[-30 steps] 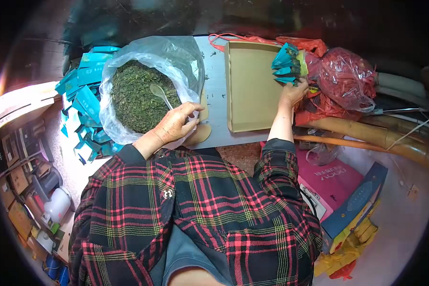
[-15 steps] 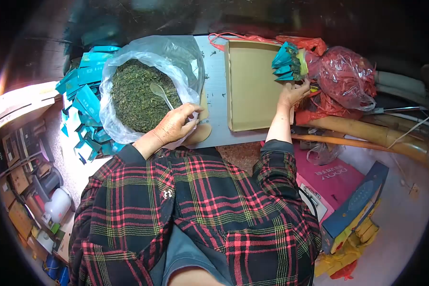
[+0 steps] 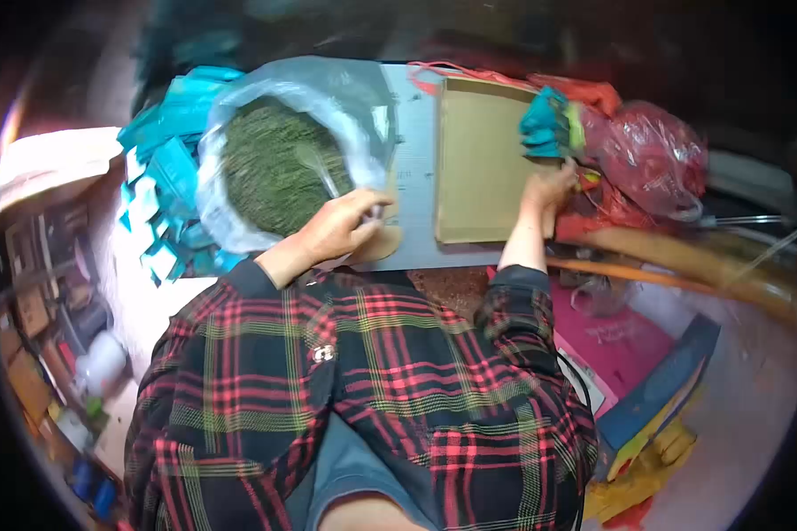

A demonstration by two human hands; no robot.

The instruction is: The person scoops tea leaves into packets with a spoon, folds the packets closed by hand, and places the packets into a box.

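My left hand [image 3: 347, 223] is at the right edge of a clear plastic bag [image 3: 226, 226] full of dark green dried leaves [image 3: 270, 181]. Its thumb and fingers are curled together, with whitish plastic of the bag's rim between them. A clear spoon [image 3: 313, 165] lies on the leaves, its handle running down toward this hand. My right hand [image 3: 547, 190] is just below a bundle of teal packets [image 3: 545, 126], over the right side of a shallow cardboard box [image 3: 478, 159]. Blur smears its fingertips, so I cannot tell whether they grip a packet.
Many teal packets [image 3: 175, 168] are heaped left of the leaf bag. A red plastic bag [image 3: 651, 159] sits right of the box, above a bamboo pole [image 3: 682, 257]. A pink bag [image 3: 615, 350] and a blue box [image 3: 660, 389] lie lower right.
The whole view has shifted slightly and blurred. My right hand has drawn its fingers in and slid a little rightward under the teal bundle. My left hand stays at the bag's rim.
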